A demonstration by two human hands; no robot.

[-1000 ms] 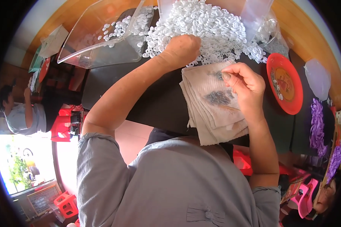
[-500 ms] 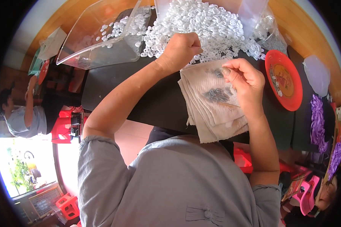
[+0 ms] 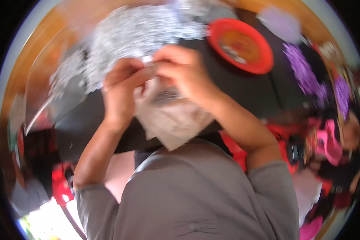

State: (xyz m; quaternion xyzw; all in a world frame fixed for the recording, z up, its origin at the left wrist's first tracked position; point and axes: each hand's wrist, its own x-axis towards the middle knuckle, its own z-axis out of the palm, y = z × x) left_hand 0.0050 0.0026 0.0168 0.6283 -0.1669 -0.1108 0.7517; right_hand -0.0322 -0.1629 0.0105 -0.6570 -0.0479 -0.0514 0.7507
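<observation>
My left hand (image 3: 120, 92) and my right hand (image 3: 186, 74) meet above the near edge of a heap of small white oval pieces (image 3: 128, 34). Both have their fingers pinched together, tip to tip. A whitish spot shows between the fingertips, but blur hides what they hold. Below them lies a folded beige cloth (image 3: 180, 126) at the table's near edge. On the cloth, partly behind my right wrist, is a small pile of thin dark grey slivers (image 3: 167, 97).
Right of the heap stands a red plate (image 3: 264, 64) with a few white pieces on it. Purple strips (image 3: 302, 70) hang or lie at the far right. A clear plastic bin (image 3: 38, 116) is at the left. The table (image 3: 244, 96) is black.
My hands, apart before, have come together at the fingertips. The whole view has swung to the right, so plate and heap appear further left, and it is blurred.
</observation>
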